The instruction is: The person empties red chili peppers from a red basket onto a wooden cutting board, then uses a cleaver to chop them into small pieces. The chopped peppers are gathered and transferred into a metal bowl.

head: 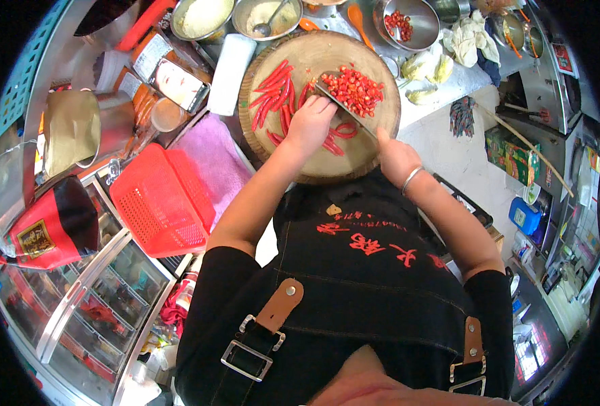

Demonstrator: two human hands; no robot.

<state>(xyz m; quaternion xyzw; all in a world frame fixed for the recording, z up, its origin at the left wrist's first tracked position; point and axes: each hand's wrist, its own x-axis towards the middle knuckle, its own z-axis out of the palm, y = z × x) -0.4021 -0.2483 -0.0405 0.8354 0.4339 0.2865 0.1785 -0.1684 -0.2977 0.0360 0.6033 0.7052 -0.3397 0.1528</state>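
A round wooden chopping block [376, 147] lies before me. My right hand [399, 160] grips the handle of a kitchen knife [353, 114], whose blade slants up and left across the block. With curled fingers close to the blade, my left hand [310, 122] presses red chili peppers on the wood; my fingers partly hide them. Whole red chilies [272, 94] lie left of this hand. Beyond the blade is a heap of chopped red chili [356, 91]. A few more long chilies [343, 131] rest between my hands, on the near side of the knife.
Behind the block stand a steel bowl [424, 28] with cut chili pieces and a bowl [285, 30] with a spoon. Cabbage leaves [427, 66] lie right. A red plastic basket [152, 203], a purple towel [213, 157] and a phone [180, 83] are at left.
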